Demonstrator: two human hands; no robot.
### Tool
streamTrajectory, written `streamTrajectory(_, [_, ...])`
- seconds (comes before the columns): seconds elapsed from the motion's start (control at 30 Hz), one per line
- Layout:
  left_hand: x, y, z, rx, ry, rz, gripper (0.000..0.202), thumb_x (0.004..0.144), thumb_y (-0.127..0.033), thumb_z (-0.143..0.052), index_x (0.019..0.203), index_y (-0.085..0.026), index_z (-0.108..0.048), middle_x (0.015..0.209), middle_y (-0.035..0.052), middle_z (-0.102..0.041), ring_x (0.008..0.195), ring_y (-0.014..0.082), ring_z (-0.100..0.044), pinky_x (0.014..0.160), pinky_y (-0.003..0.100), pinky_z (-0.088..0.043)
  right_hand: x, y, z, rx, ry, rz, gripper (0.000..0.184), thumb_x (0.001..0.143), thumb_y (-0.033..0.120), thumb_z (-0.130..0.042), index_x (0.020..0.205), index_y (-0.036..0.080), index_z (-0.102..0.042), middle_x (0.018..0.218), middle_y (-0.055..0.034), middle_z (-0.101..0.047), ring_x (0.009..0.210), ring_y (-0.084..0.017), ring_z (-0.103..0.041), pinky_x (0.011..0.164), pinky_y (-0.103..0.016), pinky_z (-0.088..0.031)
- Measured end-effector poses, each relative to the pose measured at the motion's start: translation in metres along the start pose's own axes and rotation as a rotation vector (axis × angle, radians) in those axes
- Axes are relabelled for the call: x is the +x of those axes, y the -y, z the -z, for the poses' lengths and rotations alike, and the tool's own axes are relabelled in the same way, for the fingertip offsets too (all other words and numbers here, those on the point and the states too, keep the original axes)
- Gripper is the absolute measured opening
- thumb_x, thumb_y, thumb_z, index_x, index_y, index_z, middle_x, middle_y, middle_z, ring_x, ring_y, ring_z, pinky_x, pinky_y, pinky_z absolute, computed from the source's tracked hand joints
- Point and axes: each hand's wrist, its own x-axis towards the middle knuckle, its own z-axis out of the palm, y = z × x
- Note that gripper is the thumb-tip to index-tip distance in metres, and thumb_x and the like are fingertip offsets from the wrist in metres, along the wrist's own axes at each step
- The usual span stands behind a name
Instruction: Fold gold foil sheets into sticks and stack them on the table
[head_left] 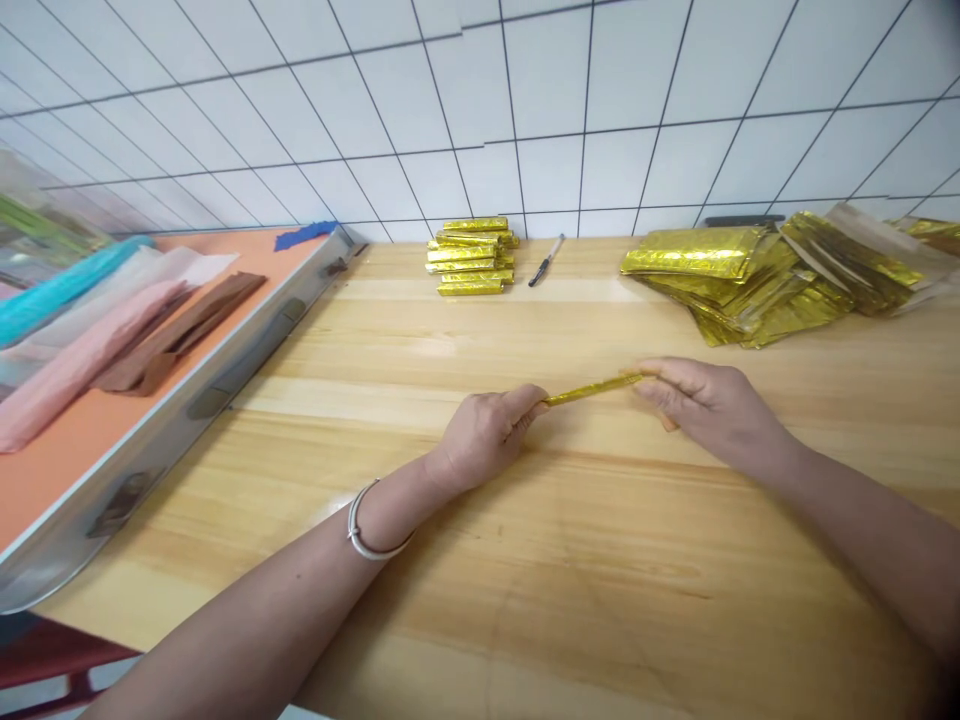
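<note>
A narrow strip of gold foil, folded or rolled, is stretched between my two hands above the wooden table. My left hand, with a silver bangle on its wrist, pinches the strip's left end. The right end is gripped between the thumb and fingers of my right hand. Beyond my hands, toward the wall, lies a stack of gold foil rolls. To the right of it is a loose pile of flat gold foil sheets.
A pen lies between the gold stacks, and a dark object sits behind the sheets. At left, an orange-topped plastic box bears turquoise, white, pink and brown folded material. A white tiled wall borders the wooden table.
</note>
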Motion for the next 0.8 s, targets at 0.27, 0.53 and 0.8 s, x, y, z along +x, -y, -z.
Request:
streamTrajectory(0.27, [0.01,-0.033,-0.012,-0.157,0.044,0.117,0.02,0.092,-0.031,-0.039,0.096,-0.019,-0.054,0.06,-0.003,-0.058,0.05,0.0101,-0.053,0.049,0.019,-0.038,-0.005,0.009,-0.022,0.358,-0.017,-0.176,0.042,0.083,0.046,-0.054,0.117,0.021,-0.053,0.071,0.0006,-0.06,0.057,-0.014,-0.056,0.052,-0.027,-0.047])
streamTrajectory(0.53, [0.031,-0.059,-0.032,0.149,0.048,-0.226,0.015,0.089,-0.026,-0.04,0.089,-0.017,-0.051,0.063,0.0008,-0.061,0.05,0.015,-0.054,0.05,0.026,-0.036,-0.013,0.001,-0.031,0.382,-0.172,-0.261,0.045,0.082,0.046,-0.055,0.119,0.02,-0.05,0.08,-0.002,-0.064,0.069,-0.017,-0.06,0.057,-0.028,-0.048])
streamTrajectory(0.8, [0.032,-0.048,-0.018,-0.357,0.104,-0.005,0.029,0.087,-0.045,-0.049,0.097,-0.017,-0.051,0.066,-0.0013,-0.058,0.056,0.0112,-0.051,0.053,0.022,-0.038,-0.011,0.014,-0.016,0.356,0.105,-0.273,0.022,0.083,0.037,-0.051,0.089,0.018,-0.06,0.077,-0.001,-0.061,0.067,-0.014,-0.055,0.055,-0.024,-0.043])
